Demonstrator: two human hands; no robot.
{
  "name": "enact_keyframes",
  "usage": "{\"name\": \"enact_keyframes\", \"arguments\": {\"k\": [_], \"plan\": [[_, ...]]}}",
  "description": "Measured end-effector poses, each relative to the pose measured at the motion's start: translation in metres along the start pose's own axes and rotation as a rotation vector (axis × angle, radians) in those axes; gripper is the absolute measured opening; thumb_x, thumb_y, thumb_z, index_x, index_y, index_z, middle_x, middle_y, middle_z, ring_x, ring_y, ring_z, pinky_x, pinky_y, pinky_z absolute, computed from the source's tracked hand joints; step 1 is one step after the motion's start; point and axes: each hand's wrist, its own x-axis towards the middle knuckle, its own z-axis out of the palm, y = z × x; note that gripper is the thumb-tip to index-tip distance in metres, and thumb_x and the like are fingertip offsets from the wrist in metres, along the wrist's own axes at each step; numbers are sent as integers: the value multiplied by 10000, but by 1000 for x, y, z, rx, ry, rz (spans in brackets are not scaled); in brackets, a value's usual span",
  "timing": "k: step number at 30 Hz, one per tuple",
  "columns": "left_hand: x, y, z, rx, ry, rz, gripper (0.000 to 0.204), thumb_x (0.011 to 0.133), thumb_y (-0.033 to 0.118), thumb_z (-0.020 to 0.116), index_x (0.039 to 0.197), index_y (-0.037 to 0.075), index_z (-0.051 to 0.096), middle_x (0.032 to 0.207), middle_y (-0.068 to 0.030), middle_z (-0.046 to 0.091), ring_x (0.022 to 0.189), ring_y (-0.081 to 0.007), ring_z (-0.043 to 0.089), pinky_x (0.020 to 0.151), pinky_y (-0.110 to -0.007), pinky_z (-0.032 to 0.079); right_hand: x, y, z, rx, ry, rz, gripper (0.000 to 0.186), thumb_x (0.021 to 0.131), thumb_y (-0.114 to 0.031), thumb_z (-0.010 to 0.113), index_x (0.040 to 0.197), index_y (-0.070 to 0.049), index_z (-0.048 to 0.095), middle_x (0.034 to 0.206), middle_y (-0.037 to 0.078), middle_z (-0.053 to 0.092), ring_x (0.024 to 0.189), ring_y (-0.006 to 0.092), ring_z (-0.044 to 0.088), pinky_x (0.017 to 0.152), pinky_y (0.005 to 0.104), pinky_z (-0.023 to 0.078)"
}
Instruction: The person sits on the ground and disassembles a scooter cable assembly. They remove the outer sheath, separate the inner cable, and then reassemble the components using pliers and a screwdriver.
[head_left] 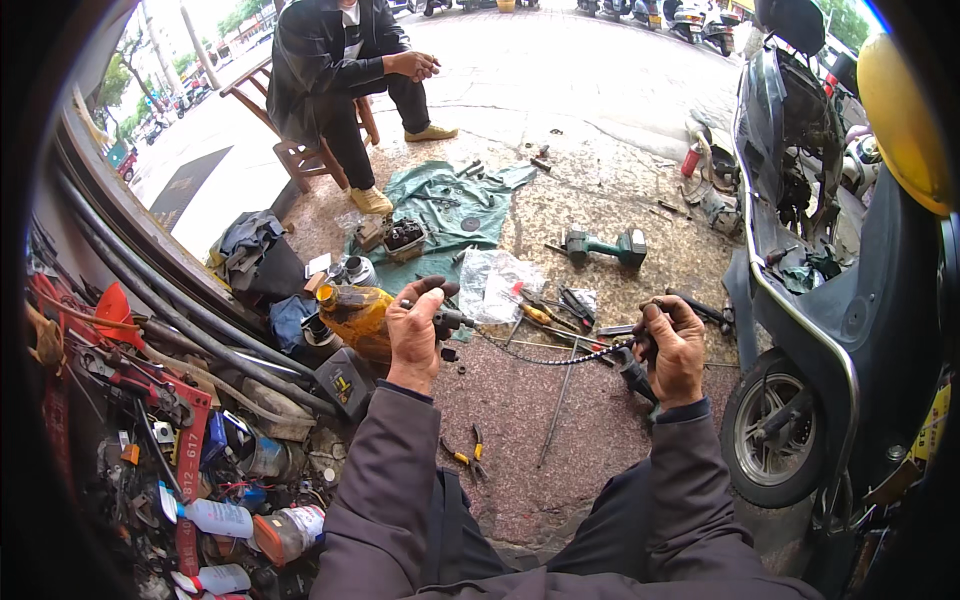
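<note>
My left hand [412,340] is closed around a small dark part with a stubby black end [452,318], its exact kind not clear. A thin, dark chain-like strand with light flecks [585,358] sags between my two hands. My right hand [675,355] pinches the strand's right end between thumb and fingers. Whether the strand joins the dark part on the left cannot be made out. Just left of my left hand stands an amber plastic jug [352,318]. Beneath the strand, a long thin metal rod [562,405] lies on the stone floor, and yellow-handled pliers [466,455] lie nearer me.
A green cordless power tool [606,246] lies ahead, beside a green cloth [460,205] bearing engine parts. Screwdrivers and pliers [560,305] lie beyond the strand. A partly stripped scooter [800,330] stands right. Tools and bottles [220,518] crowd the left. A seated person [335,80] faces me.
</note>
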Motion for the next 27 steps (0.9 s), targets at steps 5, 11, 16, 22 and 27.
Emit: {"name": "enact_keyframes", "arguments": {"k": [5, 11, 16, 22, 27], "plan": [[-2, 3, 2, -21, -62, -14, 228, 853, 98, 565, 1056, 9, 620, 943, -118, 702, 555, -84, 593, 465, -210, 476, 4, 7, 17, -175, -11, 61, 69, 902, -89, 652, 917, -42, 605, 734, 0, 619, 595, 55, 537, 509, 200, 422], [-8, 6, 13, -151, -130, -68, 291, 870, 107, 474, 1107, -4, 601, 968, -156, 699, 586, -112, 627, 471, -220, 484, 17, 41, 75, -50, -352, 181, 77, 916, -99, 644, 929, -27, 620, 817, 27, 650, 719, 85, 607, 671, 219, 492], [-10, 5, 12, -165, -134, -130, 306, 918, 189, 407, 1104, 20, 580, 991, -169, 692, 571, -129, 611, 486, -244, 479, 15, 46, 86, 269, -231, 339, 94, 943, -128, 604, 947, -34, 597, 718, 34, 603, 596, 125, 595, 559, 292, 532], [-7, -6, 14, -176, -168, -166, 380, 944, 305, 397, 1105, 26, 599, 1016, -138, 677, 614, -152, 613, 486, -260, 487, 9, 44, 86, 137, -257, 457, 114, 945, -143, 597, 874, -55, 582, 602, -16, 491, 448, 62, 435, 381, 231, 343], [-11, -6, 24, -75, -79, -152, 425, 917, 365, 419, 1118, 39, 602, 1004, -134, 684, 621, -172, 619, 474, -268, 474, 8, 48, 82, -78, -228, 318, 182, 953, -204, 587, 875, -42, 620, 663, -46, 507, 557, 23, 411, 460, 208, 312]]}}
